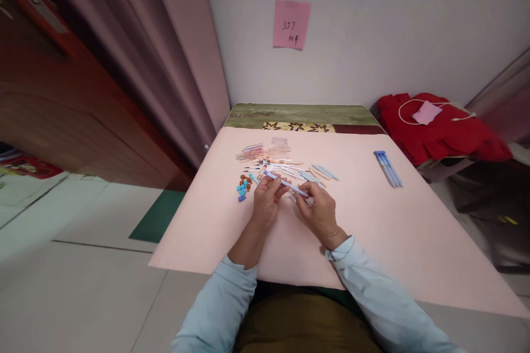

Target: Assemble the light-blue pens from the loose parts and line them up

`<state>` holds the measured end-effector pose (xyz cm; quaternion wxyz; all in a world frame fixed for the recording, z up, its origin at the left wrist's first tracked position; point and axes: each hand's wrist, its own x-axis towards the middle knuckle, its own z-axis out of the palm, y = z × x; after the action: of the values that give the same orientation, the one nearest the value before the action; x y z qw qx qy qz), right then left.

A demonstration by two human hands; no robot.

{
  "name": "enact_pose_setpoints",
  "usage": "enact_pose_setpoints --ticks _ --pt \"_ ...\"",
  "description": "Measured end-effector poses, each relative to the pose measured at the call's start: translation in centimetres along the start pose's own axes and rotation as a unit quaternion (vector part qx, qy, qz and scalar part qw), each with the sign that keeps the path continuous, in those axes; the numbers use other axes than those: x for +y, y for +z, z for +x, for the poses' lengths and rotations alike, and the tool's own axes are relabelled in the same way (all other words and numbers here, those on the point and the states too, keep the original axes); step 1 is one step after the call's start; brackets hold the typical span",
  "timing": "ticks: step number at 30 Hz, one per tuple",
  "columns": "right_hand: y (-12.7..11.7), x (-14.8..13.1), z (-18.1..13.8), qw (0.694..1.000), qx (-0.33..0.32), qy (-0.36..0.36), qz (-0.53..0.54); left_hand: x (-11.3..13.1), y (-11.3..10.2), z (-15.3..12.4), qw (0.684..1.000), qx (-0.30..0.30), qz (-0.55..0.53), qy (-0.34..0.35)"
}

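Note:
Both my hands hold one pale blue pen over the pink table sheet. My left hand pinches its left end, fingers closed. My right hand grips the pen's right end, fingers curled round it. Just beyond the hands lies a heap of pen parts: barrels, refills and clear sleeves. A cluster of small blue and brown caps sits left of my left hand.
Several finished blue pens lie together at the right of the sheet. A red cloth with a white cord rests on a seat at the right. A pink note hangs on the wall; curtains hang left.

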<state>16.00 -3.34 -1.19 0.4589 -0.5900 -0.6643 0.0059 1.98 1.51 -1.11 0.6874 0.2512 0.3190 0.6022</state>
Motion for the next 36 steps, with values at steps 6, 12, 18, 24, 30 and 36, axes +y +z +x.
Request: enact_pose_setpoints --ticks 6,12,18,24,30,36 --pt "0.07 0.36 -0.19 0.999 -0.009 0.005 -0.043 -0.15 -0.06 0.00 1.000 -0.001 0.020 -0.015" --pt "0.45 0.87 -0.39 0.996 -0.040 0.007 -0.084 -0.19 -0.04 -0.07 0.999 -0.009 0.028 -0.013" --pt "0.21 0.18 -0.17 0.999 -0.027 0.022 -0.030 -0.08 -0.05 0.03 1.000 0.006 0.024 -0.001" --pt "0.24 0.53 -0.24 0.998 -0.026 0.019 -0.049 -0.05 -0.08 0.05 1.000 0.006 0.030 -0.007" --pt "0.24 0.85 -0.22 0.996 -0.052 0.004 -0.079 -0.07 -0.19 0.05 0.999 0.017 0.040 -0.009" --pt "-0.02 0.15 0.04 0.999 -0.017 0.000 -0.045 -0.04 -0.02 -0.02 0.998 0.012 0.053 0.004"
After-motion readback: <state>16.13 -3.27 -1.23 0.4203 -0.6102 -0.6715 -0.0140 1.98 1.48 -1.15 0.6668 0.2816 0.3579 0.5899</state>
